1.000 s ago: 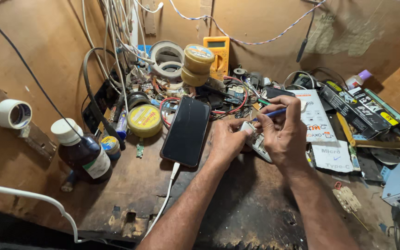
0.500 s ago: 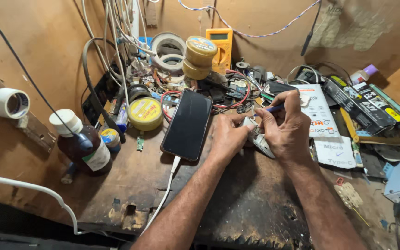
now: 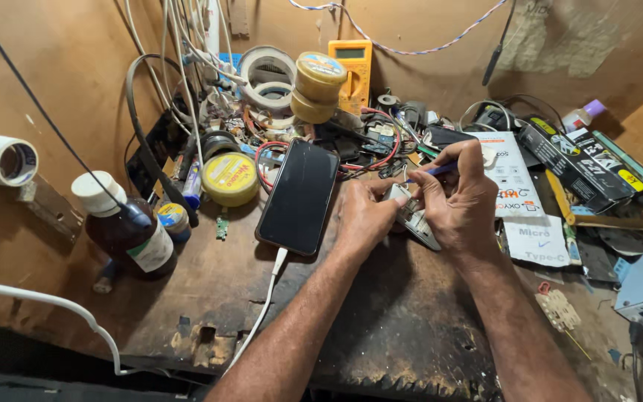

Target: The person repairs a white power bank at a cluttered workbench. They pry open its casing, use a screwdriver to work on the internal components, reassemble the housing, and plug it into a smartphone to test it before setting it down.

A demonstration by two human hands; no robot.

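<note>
Cluttered with wires and tape, our worn wooden surface looks unchanged, and we still pinch the small opened device in our left hand, right hand fingers clamped on the blue-handled tool just above it, black phone lying left.

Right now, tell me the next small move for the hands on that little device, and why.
Probably keep the left hand steady on the small opened device and work the blue-handled tool in the right hand gently at its top edge. The tip seems to be already there, and the phone lies close beside it.
</note>
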